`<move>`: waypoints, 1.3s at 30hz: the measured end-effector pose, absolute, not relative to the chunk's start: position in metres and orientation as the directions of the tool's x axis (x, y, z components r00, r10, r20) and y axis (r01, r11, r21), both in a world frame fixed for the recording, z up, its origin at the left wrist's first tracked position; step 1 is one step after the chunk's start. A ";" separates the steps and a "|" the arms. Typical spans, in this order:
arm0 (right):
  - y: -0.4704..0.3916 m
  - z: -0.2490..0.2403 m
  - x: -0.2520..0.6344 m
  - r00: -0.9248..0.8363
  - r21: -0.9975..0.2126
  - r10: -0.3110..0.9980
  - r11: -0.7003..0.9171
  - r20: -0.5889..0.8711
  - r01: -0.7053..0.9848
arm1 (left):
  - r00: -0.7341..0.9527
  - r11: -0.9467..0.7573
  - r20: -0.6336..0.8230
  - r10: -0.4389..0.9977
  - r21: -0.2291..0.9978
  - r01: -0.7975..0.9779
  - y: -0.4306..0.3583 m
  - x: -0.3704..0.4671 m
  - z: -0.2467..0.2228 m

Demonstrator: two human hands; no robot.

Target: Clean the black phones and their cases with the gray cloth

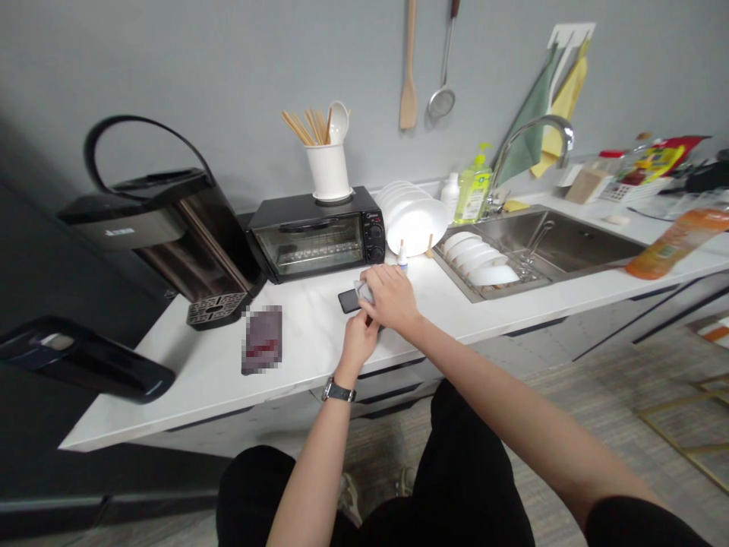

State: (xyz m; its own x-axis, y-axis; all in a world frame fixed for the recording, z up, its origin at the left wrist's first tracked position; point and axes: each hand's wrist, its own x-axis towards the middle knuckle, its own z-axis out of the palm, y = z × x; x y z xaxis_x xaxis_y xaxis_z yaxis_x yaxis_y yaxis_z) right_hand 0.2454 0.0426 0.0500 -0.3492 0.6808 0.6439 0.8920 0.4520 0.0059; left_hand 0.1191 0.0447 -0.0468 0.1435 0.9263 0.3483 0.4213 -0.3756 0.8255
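My right hand (392,295) is closed on a small light-grey cloth (362,290), which looks like a wipe, above the counter's front part. Just below it, my left hand (358,340) is closed, touching the right fingers. A bit of something dark shows at its fingertips, too covered to name. Partly under the cloth and fingers is a flat, dark, phone-like rectangle (348,301). Right behind my right hand stands a small white bottle (402,257) with a blue label.
A toaster oven (319,239) stands behind my hands, with a dispenser (171,235), a dark flask (85,361) and a blurred-out packet (263,339) leftward. Rightward are plates (415,220), bowls (478,258), the sink (569,243) and an orange drink bottle (672,245) near the edge.
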 end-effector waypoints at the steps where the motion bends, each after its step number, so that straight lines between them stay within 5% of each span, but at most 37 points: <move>1: 0.043 0.055 0.246 -0.283 -0.048 0.732 0.395 0.620 0.917 | 0.141 -0.375 0.349 0.927 0.830 0.414 0.045 0.119 -0.046; 6: 0.046 0.093 0.243 -0.134 -0.075 0.935 0.168 0.329 0.983 | 0.143 -0.383 0.356 0.923 0.835 0.394 0.045 0.120 -0.044; 11: 0.048 0.107 0.241 -0.422 0.071 0.877 0.417 0.232 0.906 | 0.138 -0.364 0.340 0.930 0.811 0.459 0.044 0.118 -0.044; 16: 0.051 0.081 0.253 -0.685 0.150 0.616 0.691 0.390 0.707 | 0.163 -0.388 0.353 0.921 0.795 0.467 0.044 0.118 -0.044; 20: 0.054 0.051 0.258 -0.629 0.204 0.490 0.667 0.604 0.716 | 0.153 -0.395 0.367 0.917 0.796 0.458 0.045 0.118 -0.046; 24: 0.052 0.052 0.255 -0.360 0.002 0.685 0.464 0.633 0.886 | 0.147 -0.389 0.361 0.921 0.828 0.404 0.045 0.119 -0.047; 29: 0.045 0.093 0.244 -0.138 -0.086 0.927 0.178 0.347 0.980 | 0.132 -0.381 0.359 0.924 0.843 0.379 0.044 0.119 -0.046; 35: 0.046 0.104 0.240 -0.434 0.039 0.864 0.439 0.255 0.898 | 0.143 -0.389 0.365 0.920 0.802 0.454 0.043 0.118 -0.046; 39: 0.054 0.078 0.258 -0.638 0.087 0.653 0.668 0.409 0.739 | 0.155 -0.405 0.376 0.914 0.807 0.430 0.042 0.118 -0.045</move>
State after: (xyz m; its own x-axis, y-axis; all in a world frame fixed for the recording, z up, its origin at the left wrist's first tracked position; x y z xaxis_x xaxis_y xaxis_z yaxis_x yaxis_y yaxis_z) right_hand 0.2577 0.0541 0.0779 -0.6375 0.6526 0.4095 0.7393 0.6678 0.0868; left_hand 0.1183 0.0422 -0.0454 0.1547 0.9136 0.3761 0.4296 -0.4050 0.8071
